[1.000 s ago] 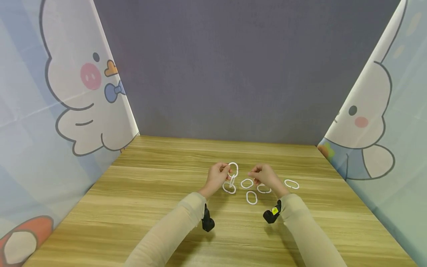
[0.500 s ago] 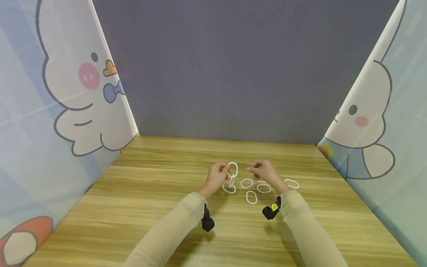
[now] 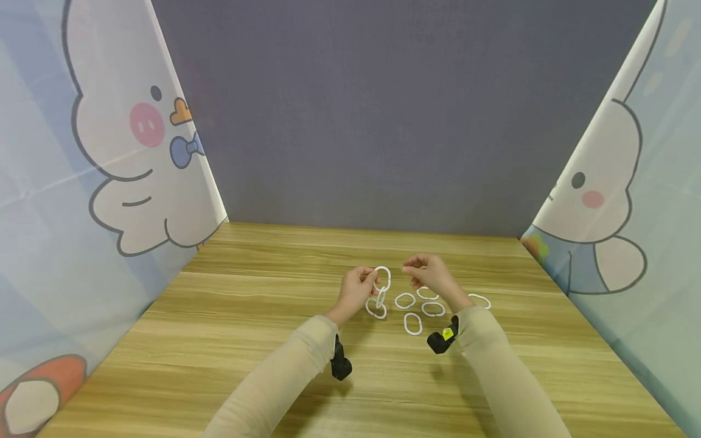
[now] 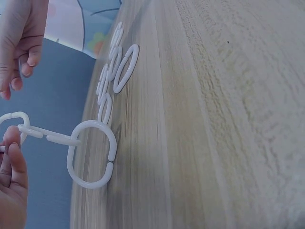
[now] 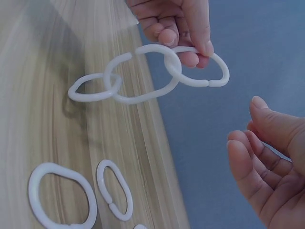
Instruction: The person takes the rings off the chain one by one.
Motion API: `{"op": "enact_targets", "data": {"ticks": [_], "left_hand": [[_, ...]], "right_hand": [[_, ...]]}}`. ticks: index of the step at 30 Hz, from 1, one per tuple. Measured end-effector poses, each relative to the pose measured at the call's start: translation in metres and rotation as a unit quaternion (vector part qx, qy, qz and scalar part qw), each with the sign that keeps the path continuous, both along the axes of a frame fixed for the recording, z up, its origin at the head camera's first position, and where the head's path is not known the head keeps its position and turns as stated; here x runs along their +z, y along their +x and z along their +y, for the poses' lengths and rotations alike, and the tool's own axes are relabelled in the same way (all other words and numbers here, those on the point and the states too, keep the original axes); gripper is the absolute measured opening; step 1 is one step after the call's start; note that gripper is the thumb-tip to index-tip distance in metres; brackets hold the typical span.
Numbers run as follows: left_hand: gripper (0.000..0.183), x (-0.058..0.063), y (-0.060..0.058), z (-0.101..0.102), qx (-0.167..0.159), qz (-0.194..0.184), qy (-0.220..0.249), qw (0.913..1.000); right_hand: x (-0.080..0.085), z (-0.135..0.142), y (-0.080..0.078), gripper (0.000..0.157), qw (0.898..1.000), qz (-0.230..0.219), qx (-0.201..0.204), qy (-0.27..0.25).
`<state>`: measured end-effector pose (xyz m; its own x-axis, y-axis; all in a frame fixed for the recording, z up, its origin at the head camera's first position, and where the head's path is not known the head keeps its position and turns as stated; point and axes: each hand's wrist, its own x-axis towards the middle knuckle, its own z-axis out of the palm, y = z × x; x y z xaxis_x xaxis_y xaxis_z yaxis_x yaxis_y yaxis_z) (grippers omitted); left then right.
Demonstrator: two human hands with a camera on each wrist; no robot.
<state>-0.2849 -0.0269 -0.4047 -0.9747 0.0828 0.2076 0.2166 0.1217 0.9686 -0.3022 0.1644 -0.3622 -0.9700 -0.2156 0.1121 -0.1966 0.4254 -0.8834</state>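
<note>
My left hand (image 3: 355, 291) pinches the top link of a short chain of white plastic links. In the right wrist view, this held link (image 5: 226, 74) loops through a middle link (image 5: 133, 100), which carries a third link (image 5: 90, 98) at the bottom. The chain hangs with its lowest link at or just above the table; the head view does not settle which. To its right, my right hand (image 3: 432, 274) hovers above the loose links, fingers bent loosely. A gap shows between its thumb and fingertips, and nothing is held there.
Several loose white links lie on the wooden table (image 3: 263, 365), among them a front link (image 3: 413, 334) and a link (image 3: 481, 296) farther right, partly behind the right wrist. A grey panel (image 3: 350, 121) stands at the back, with printed cloth (image 3: 44, 243) on both sides.
My right hand has risen away from the loose links and shifted slightly left. A link beneath it has come into view. My left hand and the chain have stayed in place.
</note>
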Motion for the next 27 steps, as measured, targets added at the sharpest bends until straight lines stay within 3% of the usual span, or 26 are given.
{"op": "enact_targets", "data": {"ticks": [13, 27], "left_hand": [[0.021, 0.0, 0.0, -0.002, -0.008, -0.019, 0.0, 0.9998], [0.023, 0.001, 0.001, -0.001, -0.019, 0.0, -0.005, 0.9998]], "right_hand": [[0.006, -0.011, -0.002, 0.03, 1.0, 0.011, 0.028, -0.004], [0.009, -0.023, 0.0, 0.03, 0.998, 0.0, 0.064, 0.015]]}}
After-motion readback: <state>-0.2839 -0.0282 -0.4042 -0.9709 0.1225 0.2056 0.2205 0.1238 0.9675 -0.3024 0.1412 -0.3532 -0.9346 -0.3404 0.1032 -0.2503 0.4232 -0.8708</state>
